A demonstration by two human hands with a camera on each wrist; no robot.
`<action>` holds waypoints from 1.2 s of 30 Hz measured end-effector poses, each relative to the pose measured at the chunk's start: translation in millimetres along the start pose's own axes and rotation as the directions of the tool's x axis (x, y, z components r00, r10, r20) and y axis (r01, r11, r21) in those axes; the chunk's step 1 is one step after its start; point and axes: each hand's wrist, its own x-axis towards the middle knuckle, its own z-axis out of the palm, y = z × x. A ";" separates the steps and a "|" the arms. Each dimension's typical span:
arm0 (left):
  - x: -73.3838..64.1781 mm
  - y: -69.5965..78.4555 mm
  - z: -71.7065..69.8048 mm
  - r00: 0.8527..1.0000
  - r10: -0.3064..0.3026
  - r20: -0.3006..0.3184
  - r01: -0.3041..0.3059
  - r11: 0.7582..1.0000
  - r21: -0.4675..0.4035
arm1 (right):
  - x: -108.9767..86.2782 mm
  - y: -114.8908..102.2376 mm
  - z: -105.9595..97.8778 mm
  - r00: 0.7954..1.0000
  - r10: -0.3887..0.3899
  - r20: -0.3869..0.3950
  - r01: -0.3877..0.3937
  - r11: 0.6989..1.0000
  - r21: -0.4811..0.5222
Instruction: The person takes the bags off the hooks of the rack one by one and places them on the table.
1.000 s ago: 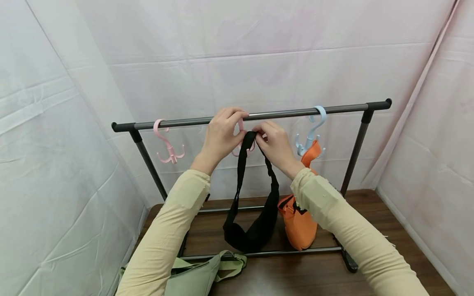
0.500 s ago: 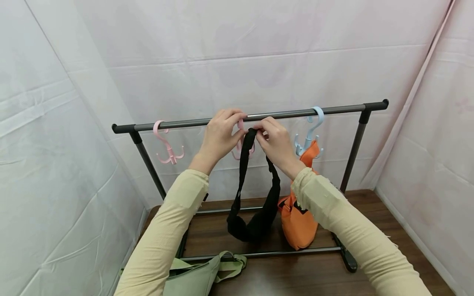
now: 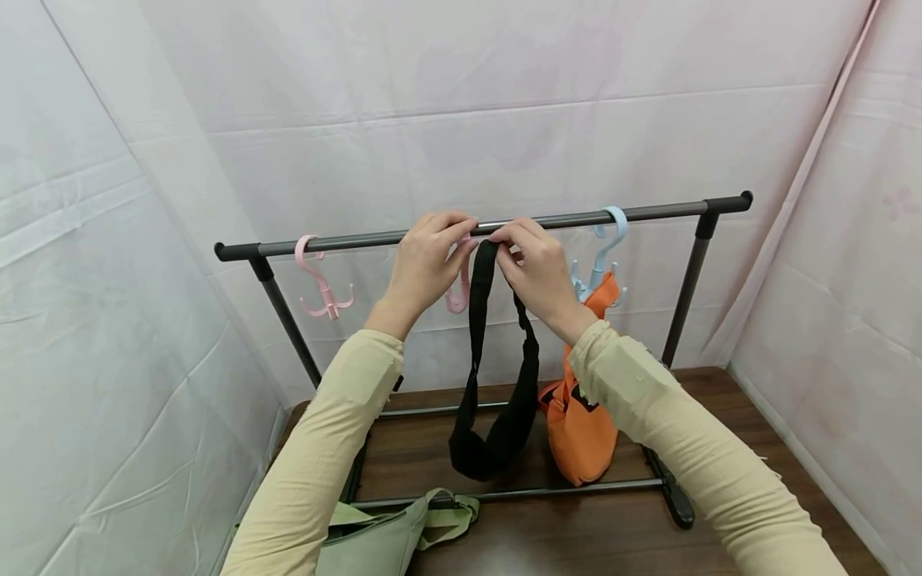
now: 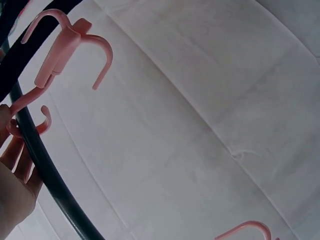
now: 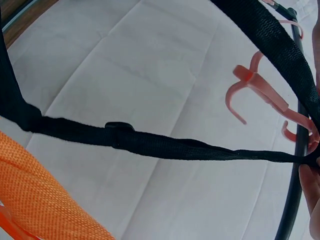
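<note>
Black bag (image 3: 497,444): hanging in the air below both hands, above the table (image 3: 519,536), well in front of us at mid-rack. Our right hand (image 3: 536,264) has the top of its strap (image 3: 481,296) pinched between thumb and fingers, just under the bar (image 3: 389,238). Our left hand (image 3: 430,260) grips the neck of the middle pink hook (image 4: 62,47) at the bar.

We judge the step to be looping strap over hook. Cannot tell whether any prong (image 4: 109,54) lies inside the loop; better to check before letting go.

Method, as we read it: left grip firm so the hook neither swivels nor slides. Strap looks bunched and twisted in the right wrist view; spread it a little, pass it beyond a prong's tip, then lower it into the bend. Release only once the hook bears the weight.

Watch: the orange bag (image 3: 579,440), its strap up at the blue hook (image 3: 611,236), is close to our right forearm and could be knocked. Soft cloth should swing, so small moves.
</note>
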 end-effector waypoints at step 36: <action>-47.0 30.4 -2.9 0.978 0.035 -0.206 -0.067 0.986 -0.150 | 13.7 -16.9 -14.5 0.999 0.037 -0.008 -0.037 0.998 -0.058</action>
